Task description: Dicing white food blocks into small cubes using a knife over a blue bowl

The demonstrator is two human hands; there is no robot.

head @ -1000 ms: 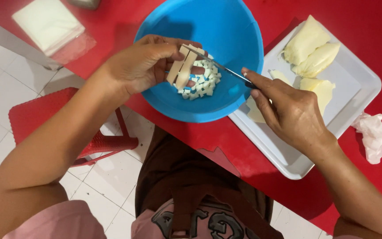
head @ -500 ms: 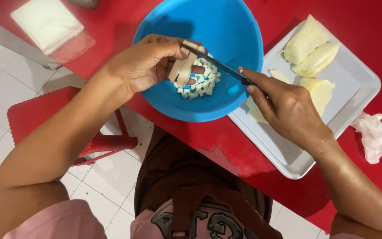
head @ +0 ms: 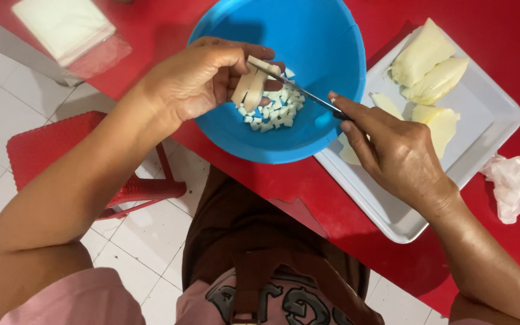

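Since half a second ago the knife (head: 299, 91) has tipped down, its blade now crossing the top of the pale strips (head: 249, 87) rather than lying level above them. Both hands are over the blue bowl (head: 332, 42): the left hand (head: 203, 78) is clamped on the bundle of strips, and the right hand (head: 392, 150) is closed on the knife handle, forefinger stretched along it.

Near the upper left corner of the red table (head: 501, 36), a flat square packet (head: 64, 24) of white sheets lies in clear wrap. Small white cubes (head: 275, 111) are heaped in the bottom of the bowl, just below the strips. Beside the bowl, a white rectangular tray (head: 489, 120) holds several pale yellow wedges (head: 428, 60). A crumpled white tissue (head: 507, 183) lies on the table just beyond the tray.
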